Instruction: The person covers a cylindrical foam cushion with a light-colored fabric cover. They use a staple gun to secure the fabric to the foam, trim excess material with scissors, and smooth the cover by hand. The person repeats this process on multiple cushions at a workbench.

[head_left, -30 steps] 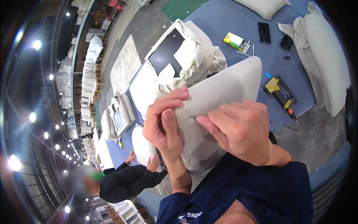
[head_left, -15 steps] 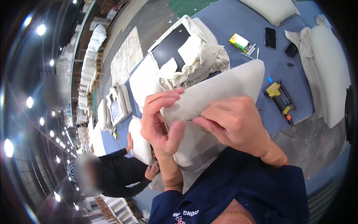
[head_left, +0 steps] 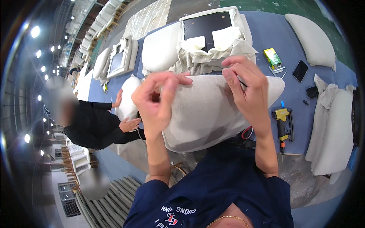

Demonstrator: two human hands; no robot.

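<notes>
A light grey upholstered cushion (head_left: pixel 205 110) rests in front of me, against my body, with a darker patch along its lower side. My left hand (head_left: pixel 157 100) is at its upper left corner, fingers curled, thumb and forefinger near each other; whatever may be between them is too small to make out. Above the cushion's upper right part I hold up my right hand (head_left: pixel 249 89), closed on a thin, dark, needle-like piece (head_left: pixel 241 82) that shows between the fingers. Any thread is too fine to see.
On the blue table (head_left: pixel 266 34) are a part-covered seat with a black base (head_left: pixel 209 26), a staple gun (head_left: pixel 282 125), a phone (head_left: pixel 300 71), a small green-yellow box (head_left: pixel 272 56) and pale cushions (head_left: pixel 311 40). A co-worker in black (head_left: pixel 95 123) handles a white cushion at left.
My right hand has lifted from the cushion's edge, up and away. My left hand has curled its fingers more and stays near the corner. The view has turned, and the cushion lies flatter.
</notes>
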